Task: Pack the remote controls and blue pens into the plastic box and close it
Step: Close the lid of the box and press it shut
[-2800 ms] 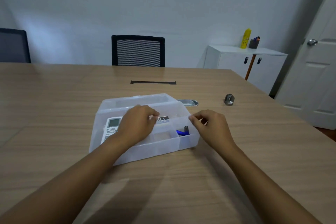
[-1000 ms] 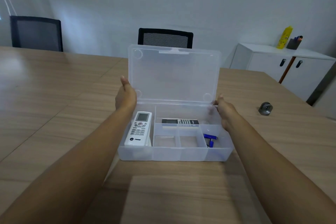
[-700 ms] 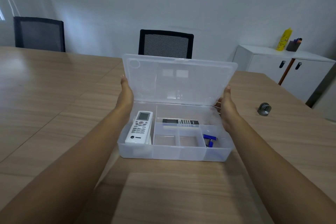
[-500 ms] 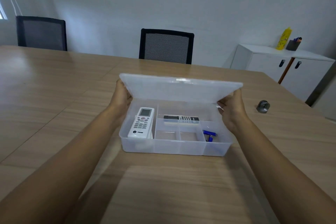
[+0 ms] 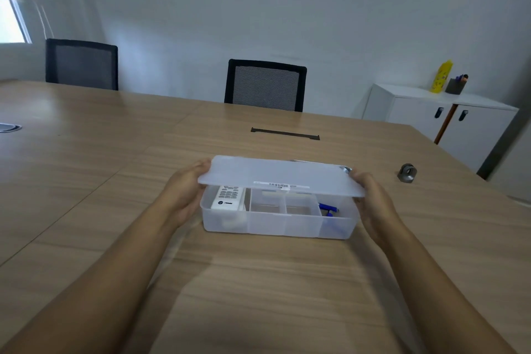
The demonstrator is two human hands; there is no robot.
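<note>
A clear plastic box [image 5: 275,224] with dividers sits on the wooden table in front of me. Its translucent lid [image 5: 281,174] is tilted low over it, with a gap still showing at the front. My left hand [image 5: 184,192] grips the lid's left edge and my right hand [image 5: 370,198] grips its right edge. A white remote control [image 5: 228,198] lies in the left compartment. Blue pens [image 5: 329,208] lie in the right compartment. A second remote at the back is mostly hidden under the lid.
A small grey metal cylinder [image 5: 407,173] lies on the table to the right. A black cable slot [image 5: 285,133] is set into the table behind the box. Two black chairs stand at the far edge, and a white cabinet [image 5: 436,121] at the right.
The lid stood upright a second ago; both hands have swung it forward and down until it lies nearly flat over the box.
</note>
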